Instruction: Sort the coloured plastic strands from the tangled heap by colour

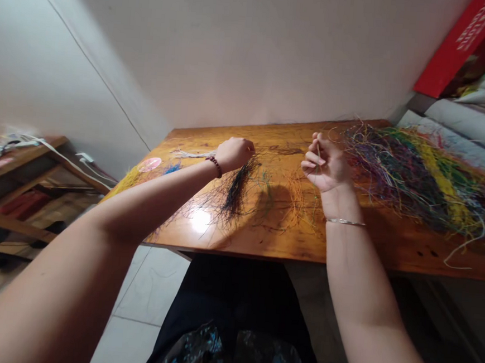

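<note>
1. Closed fist: the left hand [234, 154] is shut tight, and a bunch of black fibres [236, 192] fans out from under it across the tabletop, apparently gripped.
2. Fingers of the right hand [325, 164] curl together around a thin pale strand [317, 151], whether fibre or stick is too fine to tell.
3. A large tangled heap of multicoloured fibres [414, 178] lies just beside the right hand, near the table's far right end.
4. Loose orange fibres [295, 199] lie on the varnished wooden table [271, 237] between the hands.
5. A pale twisted cord [192, 154], a pink round piece [149, 164], and blue [172, 168] and yellow tufts [125, 182] lie beyond the left hand.
6. A beaded bracelet [214, 166] circles the left wrist, and a silver bangle [345, 221] circles the right.
</note>
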Motion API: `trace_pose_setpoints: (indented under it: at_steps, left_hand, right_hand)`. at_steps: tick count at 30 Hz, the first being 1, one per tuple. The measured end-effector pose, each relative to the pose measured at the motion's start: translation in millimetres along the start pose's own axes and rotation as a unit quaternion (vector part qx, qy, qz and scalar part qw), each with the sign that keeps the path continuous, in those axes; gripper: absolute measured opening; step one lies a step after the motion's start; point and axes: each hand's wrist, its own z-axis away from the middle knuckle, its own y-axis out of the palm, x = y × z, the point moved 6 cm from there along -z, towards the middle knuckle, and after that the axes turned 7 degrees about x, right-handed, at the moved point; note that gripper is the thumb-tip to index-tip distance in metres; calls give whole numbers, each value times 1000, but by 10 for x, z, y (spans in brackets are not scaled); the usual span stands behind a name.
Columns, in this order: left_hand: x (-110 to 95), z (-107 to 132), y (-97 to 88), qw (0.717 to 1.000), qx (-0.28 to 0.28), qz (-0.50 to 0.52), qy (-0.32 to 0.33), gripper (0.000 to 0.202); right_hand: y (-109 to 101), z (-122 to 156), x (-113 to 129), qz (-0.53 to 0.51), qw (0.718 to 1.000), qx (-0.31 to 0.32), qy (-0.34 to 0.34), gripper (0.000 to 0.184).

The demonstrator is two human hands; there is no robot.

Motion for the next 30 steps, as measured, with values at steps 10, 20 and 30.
trace_pose_setpoints:
  at_steps: [10, 20, 30]
  left_hand:
    - [223, -1405, 376, 996, -10, 60, -65, 27]
    - [87, -1462, 403, 992, 9, 123, 25, 35]
    - [-838, 65, 175, 890, 187, 401, 112, 57]
  right_hand:
    - [107, -47, -149, -139, 990, 18, 25, 27]
    - [119, -51, -185, -214, 976, 10, 35, 27]
    - [84, -72, -222, -131, 991, -16, 8, 23]
